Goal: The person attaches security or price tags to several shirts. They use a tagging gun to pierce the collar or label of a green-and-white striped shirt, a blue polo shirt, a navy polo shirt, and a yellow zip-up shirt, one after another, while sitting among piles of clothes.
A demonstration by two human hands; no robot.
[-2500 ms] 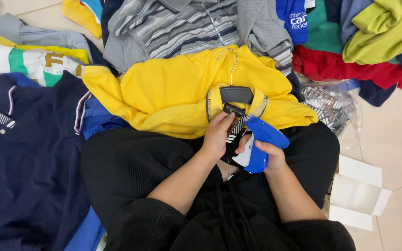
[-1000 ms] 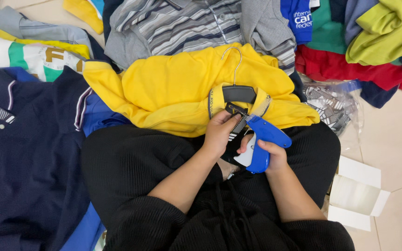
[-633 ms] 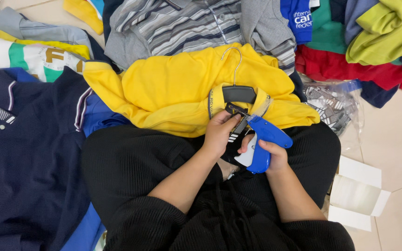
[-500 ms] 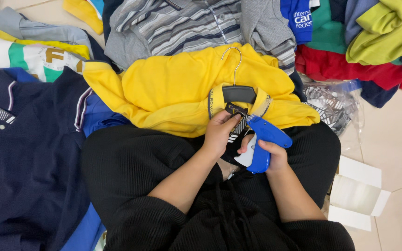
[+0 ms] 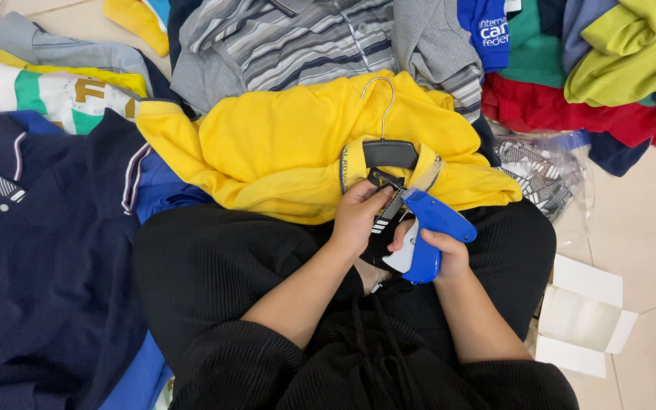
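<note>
While right hand clenches blue tagging gun, left hand pinches black tag; white box open.

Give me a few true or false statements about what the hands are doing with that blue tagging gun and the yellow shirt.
1. The right hand holds a blue tagging gun. True.
2. The left hand holds a black tag by the gun's tip. True.
3. The yellow shirt is on a white wooden hanger. False: the hanger is black with a metal hook.
4. The white open box lies on the navy shirt. False: it lies on the tiled floor, on the person's right; the navy shirt is on their left.
</note>
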